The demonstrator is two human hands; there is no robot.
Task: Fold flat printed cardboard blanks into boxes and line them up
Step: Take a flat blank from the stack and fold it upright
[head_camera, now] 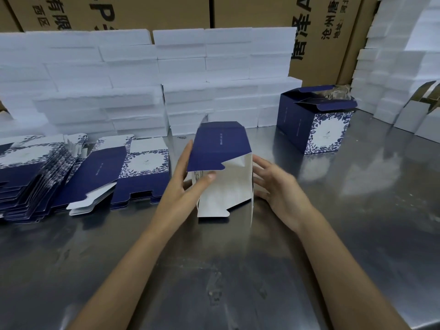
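Half-formed box point(221, 167) is standing at the centre of the steel counter point(333, 234). Left hand point(183, 186) is gripping its left wall, thumb pressing the white inner face. Right hand point(276, 184) is hovering open just beside its right edge. Flat blanks point(71, 167) are lying left; a finished box point(314, 122) is standing far right.

I count one half-folded box point(221, 167) between my two hands, one finished box point(314, 122) standing on the counter point(357, 210), and two piles of flat blanks point(35, 172), too many to number.
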